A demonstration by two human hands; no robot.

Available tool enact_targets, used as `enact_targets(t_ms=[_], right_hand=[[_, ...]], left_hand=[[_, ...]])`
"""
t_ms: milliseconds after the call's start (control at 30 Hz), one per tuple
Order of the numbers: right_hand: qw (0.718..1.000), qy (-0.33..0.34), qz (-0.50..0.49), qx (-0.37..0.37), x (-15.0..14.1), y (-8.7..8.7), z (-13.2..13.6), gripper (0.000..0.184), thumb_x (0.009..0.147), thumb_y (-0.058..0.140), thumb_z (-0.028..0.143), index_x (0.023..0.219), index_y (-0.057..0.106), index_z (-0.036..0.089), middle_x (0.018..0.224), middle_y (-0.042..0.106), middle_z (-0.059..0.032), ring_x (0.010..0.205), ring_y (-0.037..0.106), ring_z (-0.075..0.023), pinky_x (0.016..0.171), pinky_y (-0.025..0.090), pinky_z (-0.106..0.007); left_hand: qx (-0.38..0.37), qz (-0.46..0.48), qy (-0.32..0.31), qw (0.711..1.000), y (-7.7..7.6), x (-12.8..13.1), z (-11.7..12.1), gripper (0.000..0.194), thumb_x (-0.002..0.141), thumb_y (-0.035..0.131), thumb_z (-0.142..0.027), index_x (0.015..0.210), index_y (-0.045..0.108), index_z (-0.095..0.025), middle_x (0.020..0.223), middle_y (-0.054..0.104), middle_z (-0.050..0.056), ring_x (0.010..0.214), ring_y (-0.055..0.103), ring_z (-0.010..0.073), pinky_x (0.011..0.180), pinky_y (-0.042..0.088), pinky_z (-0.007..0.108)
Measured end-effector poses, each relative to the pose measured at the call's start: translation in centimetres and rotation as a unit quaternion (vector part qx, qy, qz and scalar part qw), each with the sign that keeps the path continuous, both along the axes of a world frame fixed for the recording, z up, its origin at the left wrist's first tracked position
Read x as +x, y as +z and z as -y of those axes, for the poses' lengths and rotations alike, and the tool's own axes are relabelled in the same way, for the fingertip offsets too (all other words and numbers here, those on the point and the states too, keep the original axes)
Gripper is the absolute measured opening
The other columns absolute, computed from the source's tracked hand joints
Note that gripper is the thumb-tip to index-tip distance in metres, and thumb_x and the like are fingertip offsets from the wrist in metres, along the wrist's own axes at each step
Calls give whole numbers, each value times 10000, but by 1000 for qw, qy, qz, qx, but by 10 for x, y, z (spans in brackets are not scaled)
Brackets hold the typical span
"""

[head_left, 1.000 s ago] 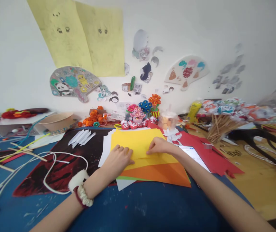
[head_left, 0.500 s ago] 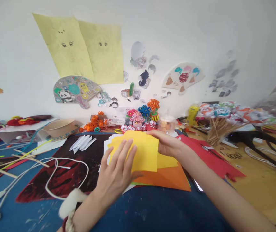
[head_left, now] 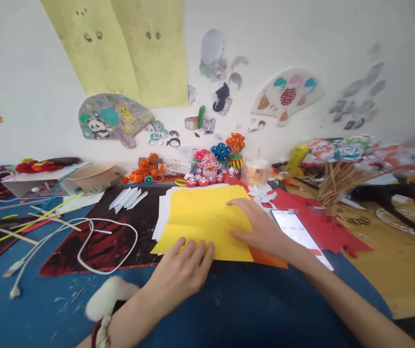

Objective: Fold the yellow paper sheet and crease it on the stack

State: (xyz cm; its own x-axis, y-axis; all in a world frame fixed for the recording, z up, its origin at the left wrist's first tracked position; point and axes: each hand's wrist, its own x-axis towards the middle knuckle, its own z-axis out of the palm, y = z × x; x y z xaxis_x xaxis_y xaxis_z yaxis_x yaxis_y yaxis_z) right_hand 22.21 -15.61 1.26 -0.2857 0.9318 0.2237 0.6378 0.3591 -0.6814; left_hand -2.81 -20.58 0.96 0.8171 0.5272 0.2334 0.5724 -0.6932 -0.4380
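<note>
A sheet of yellow paper (head_left: 207, 212) lies spread out in front of me, a faint crease running across it. My left hand (head_left: 189, 268) rests at its front edge, fingers slightly apart on top; the thumb is hidden. Over the right part of the sheet is my right hand (head_left: 256, 224), thumb and fingers spread, pinching nothing. White sheets (head_left: 161, 220) stick out from under the yellow one on the left. At the front right corner an orange sheet (head_left: 271, 257) peeks out below it.
Right of the papers lie a lit phone (head_left: 298, 232) and red paper (head_left: 333, 229). Folded white strips (head_left: 127, 198) and a white cable (head_left: 82, 258) are on the left. Along the wall stand small craft flowers (head_left: 221, 152), a paper bowl (head_left: 93, 176) and a bundle of sticks (head_left: 333, 186).
The smaller, raised yellow piece is now a larger sheet lying flat. My left hand has come down to its front edge, my right hand forward onto its right side. The phone has come into view.
</note>
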Motion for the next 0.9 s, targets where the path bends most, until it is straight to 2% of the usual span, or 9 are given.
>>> enact_targets(t_ms=[67,100,167,267,367,467,533,667,900], right_hand=[[989,145,8,-39,-1,-5,19,734,730,707,513,1376,428,306,1444,435,-60,1318,396,-279,1073,330,-415],[981,181,14,-61,-2,-7,27,850,684,737,558,1416,381,312,1458,424,-60,1322,394,-286,1071,334,-405],[978,195,23,-76,-7,-11,35,765,711,709,586,1374,452,303,1392,504,-64,1258,466,-283,1024,372,-377],[984,160,15,-73,-15,-16,29,327,918,489,486,1049,658,238,1014,687,-52,907,621,-213,782,441,-303],[992,108,11,-69,-17,-18,9,401,944,429,444,667,559,185,617,554,12,572,483,-131,552,317,-265],[995,63,2,-74,-14,-21,-17,435,893,487,482,582,383,195,563,388,47,540,359,-107,520,235,-268],[995,53,-4,-88,-11,-25,-34,424,864,506,480,587,349,201,583,355,51,555,336,-107,526,232,-268],[992,68,14,-104,-12,-32,-58,356,827,526,432,597,391,197,618,420,37,587,373,-116,550,262,-270],[995,1,104,6,-23,-37,-63,227,831,550,324,648,527,192,683,570,-8,626,495,-145,577,317,-272]], left_hand=[[-36,-15,16,999,2,9,2,351,929,362,-105,1237,523,-148,903,696,76,800,637,203,736,462,362],[-48,-19,21,998,3,12,1,331,928,376,-114,1217,534,-139,844,687,66,755,630,201,698,456,360],[-57,-18,22,998,7,16,-2,289,925,412,-134,1176,556,-136,760,668,39,681,613,192,633,436,351],[-11,29,15,999,17,14,-8,274,925,424,-120,1154,572,-152,817,689,27,732,624,179,681,430,349],[106,113,1,988,29,7,-12,324,929,400,-83,1202,561,-149,1092,691,58,991,612,199,852,398,368],[164,133,-23,977,36,-2,-20,313,926,399,-64,1146,603,-150,1077,700,48,1006,600,198,876,379,361],[137,98,-35,985,34,-6,-29,285,933,403,-81,1088,632,-153,1032,709,43,949,612,192,857,387,356],[42,30,-32,998,15,-12,-51,315,925,453,-122,1205,588,-170,1218,652,62,1075,591,221,903,392,382],[-60,32,7,998,-11,-18,-70,364,949,430,-167,1301,523,-185,1313,601,68,1165,566,227,936,408,390]])
